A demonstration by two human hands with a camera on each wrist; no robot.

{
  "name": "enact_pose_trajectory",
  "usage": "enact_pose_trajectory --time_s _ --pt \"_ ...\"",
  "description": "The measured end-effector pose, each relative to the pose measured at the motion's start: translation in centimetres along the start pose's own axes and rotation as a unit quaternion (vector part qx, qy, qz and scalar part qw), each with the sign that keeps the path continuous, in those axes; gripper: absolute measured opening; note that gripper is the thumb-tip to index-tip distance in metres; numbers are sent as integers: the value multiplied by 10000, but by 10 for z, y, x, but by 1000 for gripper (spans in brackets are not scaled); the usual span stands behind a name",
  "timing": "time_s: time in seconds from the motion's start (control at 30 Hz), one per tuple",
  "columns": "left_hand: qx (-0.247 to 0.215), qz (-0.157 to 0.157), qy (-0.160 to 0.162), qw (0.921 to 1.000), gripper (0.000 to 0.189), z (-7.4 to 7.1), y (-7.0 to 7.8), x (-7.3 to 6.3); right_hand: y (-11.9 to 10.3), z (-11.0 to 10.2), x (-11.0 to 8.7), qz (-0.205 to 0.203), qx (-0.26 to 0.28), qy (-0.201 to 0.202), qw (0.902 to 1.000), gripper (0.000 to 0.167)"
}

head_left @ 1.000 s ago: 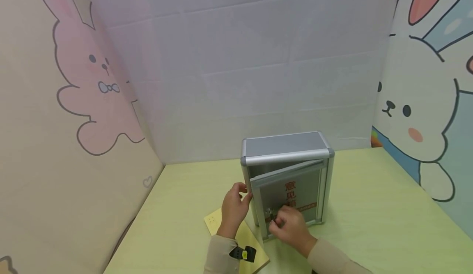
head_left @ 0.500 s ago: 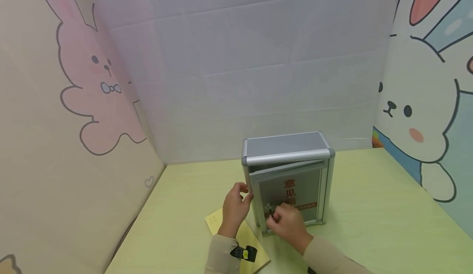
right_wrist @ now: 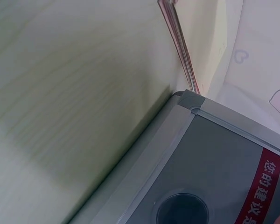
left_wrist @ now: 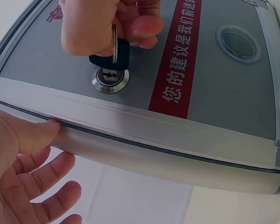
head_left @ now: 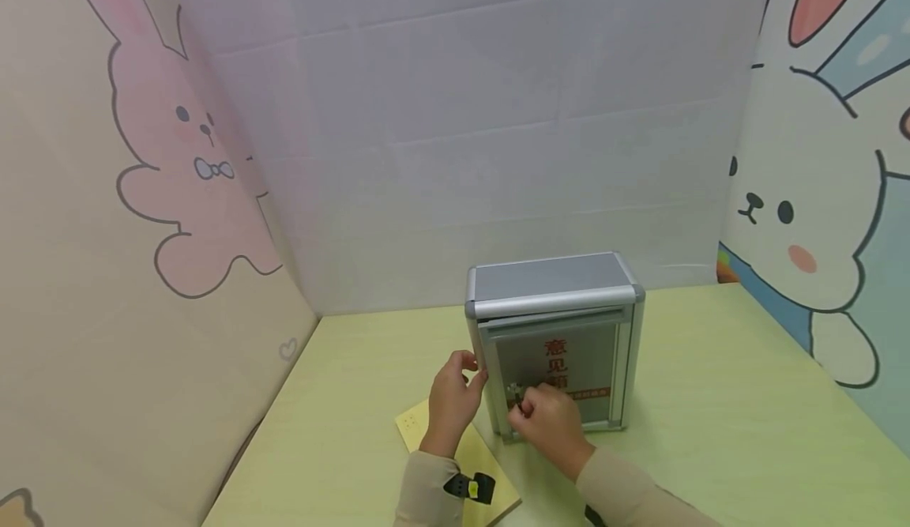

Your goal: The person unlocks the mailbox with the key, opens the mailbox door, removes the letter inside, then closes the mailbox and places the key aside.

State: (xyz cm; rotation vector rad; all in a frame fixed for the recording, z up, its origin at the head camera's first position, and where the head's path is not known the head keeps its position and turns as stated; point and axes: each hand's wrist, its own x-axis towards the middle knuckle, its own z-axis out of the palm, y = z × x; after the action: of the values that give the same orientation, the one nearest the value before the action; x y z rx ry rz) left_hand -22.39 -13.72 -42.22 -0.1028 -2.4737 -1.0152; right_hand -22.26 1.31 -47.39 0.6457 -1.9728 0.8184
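Observation:
A grey suggestion box (head_left: 547, 278) with silver edges stands upright on the table, its hinged front door (head_left: 590, 353) nearly flush with the frame, a thin gap showing at the top left. My right hand (head_left: 550, 424) pinches a black-headed key (left_wrist: 113, 56) sitting in the round lock (left_wrist: 110, 80) of the door. At the box's left edge is my left hand (head_left: 453, 400). Its thumb (left_wrist: 39, 135) touches the seam between door and frame, while the other fingers lie relaxed beside the box wall. Only a bit of the right hand shows in the right wrist view.
A yellow book or pad (head_left: 476, 472) lies on the pale green table (head_left: 711, 400), under and beside the left forearm. Behind the box hangs a white backdrop (head_left: 426, 156). Rabbit-printed walls (head_left: 817, 195) stand on both sides.
The door has swung inward towards the box, narrowing the gap at its top left. My right hand has moved slightly left and away with the key; the left hand has stayed in place.

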Motion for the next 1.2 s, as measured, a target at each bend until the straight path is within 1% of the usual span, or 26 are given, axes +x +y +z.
enact_pose_trajectory --time_s 0.17,0.4,0.5,0.67,0.77,0.83,0.87,0.9,0.93,0.97,1.0,1.03,1.07,1.1,1.13,1.17,1.2 --pt "-60 10 -13 10000 16 0 0 0 -1 3 2 -34 -67 100 9999 33" --pt "-203 -26 -71 9998 16 0 0 0 -1 4 4 72 -38 58 10000 31" --pt "-277 -15 -71 9996 16 0 0 0 -1 6 4 40 -50 92 9999 30" --pt "-295 63 -74 9995 14 -1 0 0 0 7 4 44 -41 52 10000 31" --pt "-245 21 -72 9997 18 -1 0 -1 0 7 5 93 -34 17 9999 32" --pt "-213 22 -33 9998 21 0 0 0 0 6 5 193 -4 -78 9998 32" --pt "-196 11 -14 9998 23 1 0 0 0 5 4 340 77 -190 9992 32" --pt "-174 -36 2 9998 24 1 0 0 -1 3 4 585 228 -354 9974 31" --pt "-162 -49 21 9999 24 2 1 0 -2 1 4 914 453 -550 9933 30" --pt "-151 -71 38 9999 24 2 1 0 -4 -1 3 1373 760 -813 9843 28" --pt "-130 -91 47 9999 24 3 1 0 -5 -3 3 1884 1085 -1066 9702 26" --pt "-95 -108 54 9999 24 3 1 -1 -6 -4 3 2440 1442 -1282 9504 22" --pt "-52 -110 60 9999 24 3 1 -1 -7 -6 4 3021 1770 -1454 9253 20" --pt "-13 -98 68 9999 24 3 1 -1 -7 -7 4 3511 2044 -1557 9004 19" --pt "33 -70 81 9999 24 3 1 -1 -7 -8 5 3910 2267 -1612 8773 20" --pt "73 -42 95 9999 24 3 1 -1 -7 -8 6 4219 2420 -1655 8579 22" --pt "104 -18 104 9999 24 2 1 -1 -6 -8 6 4410 2533 -1667 8447 25"
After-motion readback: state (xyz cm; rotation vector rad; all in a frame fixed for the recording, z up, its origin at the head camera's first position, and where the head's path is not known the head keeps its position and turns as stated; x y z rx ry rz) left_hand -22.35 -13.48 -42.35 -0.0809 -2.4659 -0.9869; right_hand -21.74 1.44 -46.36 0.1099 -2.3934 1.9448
